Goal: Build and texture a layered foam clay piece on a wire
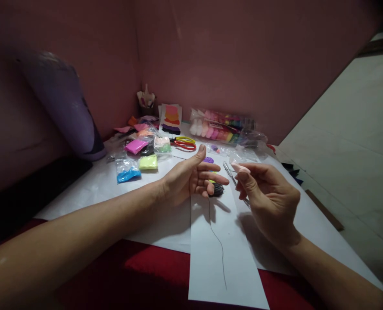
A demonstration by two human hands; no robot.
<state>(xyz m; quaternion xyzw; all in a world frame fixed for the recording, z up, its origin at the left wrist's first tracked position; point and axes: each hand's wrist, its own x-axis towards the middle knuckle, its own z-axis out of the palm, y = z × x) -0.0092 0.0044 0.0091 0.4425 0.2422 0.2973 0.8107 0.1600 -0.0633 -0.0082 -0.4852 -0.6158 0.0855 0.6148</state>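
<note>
My left hand [200, 174] is open above the white paper strip [223, 258], palm turned up and fingers spread. Between the thumb and fingers of my right hand [267, 193] is a small lump of pale pink clay [241, 168]. Partly hidden behind my left fingers lies a piece with dark grey [217, 190], yellow and purple textured clay [208, 159]. A thin dark line [222, 245] runs down the strip below it; I cannot tell if it is drawn or a wire. Close to my right fingers is a slim metallic tool [228, 169], partly covered by that hand.
Small bags of coloured clay, including yellow [148, 162], blue [129, 174] and magenta [136, 146], lie at left. Pliers with red and yellow handles [185, 143], a colour reference card [171, 118] and a long clay pack [220, 125] sit farther back. A purple cylinder [63, 103] stands far left.
</note>
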